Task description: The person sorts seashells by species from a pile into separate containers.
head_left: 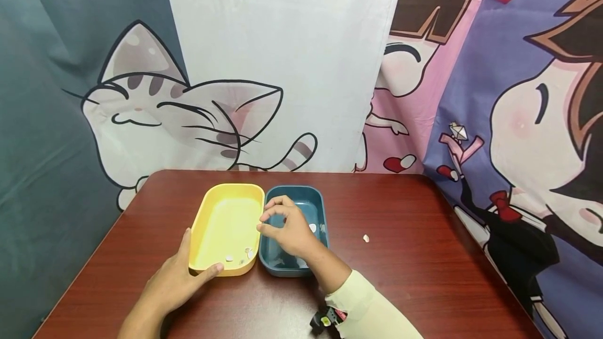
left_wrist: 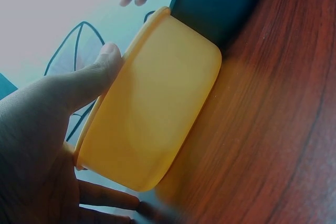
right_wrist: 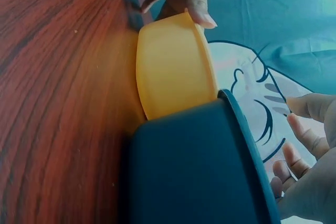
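Observation:
In the head view my left hand (head_left: pixel 171 279) holds the near left corner of a yellow plastic tray (head_left: pixel 200 229). Its thumb lies over the rim and the fingers go along the outer side, as the left wrist view also shows on the tray wall (left_wrist: pixel 152 93). Several small pale pieces, perhaps shells (head_left: pixel 229 258), lie at the tray's near end. Above the blue tray (head_left: pixel 322 200), close to the shared edge, hovers my right hand (head_left: pixel 292 229). In the right wrist view its fingers (right_wrist: pixel 296 161) are apart, loosely bent, with nothing seen between them.
A white piece (head_left: pixel 313 228) lies in the blue tray, partly hidden by the right hand. Another small pale piece (head_left: pixel 366 238) is on the brown table (head_left: pixel 400 276) to the right. A printed cloth (head_left: pixel 292 41) hangs behind. A small black device (head_left: pixel 325 319) sits by the right sleeve.

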`<state>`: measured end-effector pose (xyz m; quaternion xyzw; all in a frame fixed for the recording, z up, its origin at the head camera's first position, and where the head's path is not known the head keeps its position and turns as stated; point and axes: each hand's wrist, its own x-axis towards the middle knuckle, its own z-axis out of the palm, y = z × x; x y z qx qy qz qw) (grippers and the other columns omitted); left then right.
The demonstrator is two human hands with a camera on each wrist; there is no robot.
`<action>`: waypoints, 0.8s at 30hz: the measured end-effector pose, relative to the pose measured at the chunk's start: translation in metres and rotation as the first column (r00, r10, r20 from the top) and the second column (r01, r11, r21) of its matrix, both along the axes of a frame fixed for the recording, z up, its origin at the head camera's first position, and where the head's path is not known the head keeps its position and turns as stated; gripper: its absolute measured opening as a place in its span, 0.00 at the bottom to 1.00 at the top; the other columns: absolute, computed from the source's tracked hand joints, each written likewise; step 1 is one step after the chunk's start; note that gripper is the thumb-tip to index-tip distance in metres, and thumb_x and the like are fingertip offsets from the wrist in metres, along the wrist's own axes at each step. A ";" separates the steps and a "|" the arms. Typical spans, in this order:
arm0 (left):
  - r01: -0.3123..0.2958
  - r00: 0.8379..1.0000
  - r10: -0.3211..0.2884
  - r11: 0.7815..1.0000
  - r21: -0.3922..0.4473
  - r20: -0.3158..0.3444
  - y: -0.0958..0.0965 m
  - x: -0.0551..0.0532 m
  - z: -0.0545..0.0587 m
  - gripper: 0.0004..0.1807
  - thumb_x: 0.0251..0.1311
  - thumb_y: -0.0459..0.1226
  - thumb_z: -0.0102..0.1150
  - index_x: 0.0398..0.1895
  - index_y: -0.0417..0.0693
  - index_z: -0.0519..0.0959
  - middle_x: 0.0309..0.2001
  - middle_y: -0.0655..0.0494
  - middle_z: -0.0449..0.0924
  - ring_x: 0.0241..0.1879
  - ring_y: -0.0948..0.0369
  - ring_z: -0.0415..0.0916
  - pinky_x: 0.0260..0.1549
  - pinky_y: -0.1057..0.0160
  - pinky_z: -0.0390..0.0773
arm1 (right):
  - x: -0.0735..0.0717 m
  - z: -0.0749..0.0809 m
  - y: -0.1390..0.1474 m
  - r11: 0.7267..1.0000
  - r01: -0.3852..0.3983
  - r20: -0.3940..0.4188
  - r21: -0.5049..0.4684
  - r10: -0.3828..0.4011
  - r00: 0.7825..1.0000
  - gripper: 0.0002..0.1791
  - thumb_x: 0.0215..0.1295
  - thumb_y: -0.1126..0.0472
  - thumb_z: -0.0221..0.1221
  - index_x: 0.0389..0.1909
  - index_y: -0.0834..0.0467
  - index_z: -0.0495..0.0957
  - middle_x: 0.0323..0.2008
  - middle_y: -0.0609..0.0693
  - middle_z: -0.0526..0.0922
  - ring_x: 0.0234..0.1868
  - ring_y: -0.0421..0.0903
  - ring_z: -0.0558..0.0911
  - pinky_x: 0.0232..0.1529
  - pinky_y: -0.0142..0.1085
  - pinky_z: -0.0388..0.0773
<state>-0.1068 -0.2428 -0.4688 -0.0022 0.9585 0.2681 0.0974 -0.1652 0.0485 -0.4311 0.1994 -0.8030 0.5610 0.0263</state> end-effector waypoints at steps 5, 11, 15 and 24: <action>-0.003 1.000 0.003 1.000 -0.010 0.004 0.000 -0.001 0.000 0.77 0.63 0.77 0.60 0.89 0.36 0.29 0.81 0.21 0.57 0.74 0.27 0.70 0.56 0.27 0.78 | 0.000 0.003 0.015 0.999 0.043 -0.014 0.000 -0.043 0.999 0.02 0.66 0.62 0.74 0.37 0.56 0.91 0.58 0.52 0.80 0.63 0.49 0.75 0.54 0.52 0.69; -0.009 1.000 0.010 1.000 -0.011 0.009 0.000 0.000 0.002 0.77 0.63 0.77 0.60 0.89 0.36 0.29 0.82 0.21 0.56 0.74 0.26 0.69 0.57 0.26 0.77 | -0.002 0.004 0.035 0.996 0.090 -0.035 0.001 -0.090 0.995 0.06 0.66 0.62 0.74 0.39 0.60 0.91 0.58 0.54 0.81 0.63 0.50 0.75 0.50 0.46 0.68; -0.009 1.000 0.009 1.000 -0.010 0.005 0.000 0.000 0.002 0.77 0.63 0.76 0.60 0.89 0.36 0.29 0.81 0.21 0.57 0.74 0.26 0.69 0.57 0.26 0.77 | -0.004 0.001 0.047 0.994 0.108 -0.045 0.000 -0.108 0.993 0.05 0.65 0.62 0.75 0.39 0.59 0.92 0.57 0.56 0.82 0.61 0.49 0.75 0.49 0.42 0.67; -0.007 1.000 0.007 1.000 -0.010 0.007 0.000 0.000 -0.001 0.77 0.62 0.77 0.60 0.89 0.37 0.28 0.82 0.21 0.57 0.74 0.27 0.70 0.57 0.27 0.77 | -0.001 0.000 0.071 0.989 0.148 -0.067 0.017 -0.146 0.987 0.07 0.63 0.64 0.76 0.41 0.57 0.92 0.56 0.53 0.83 0.57 0.46 0.77 0.48 0.42 0.71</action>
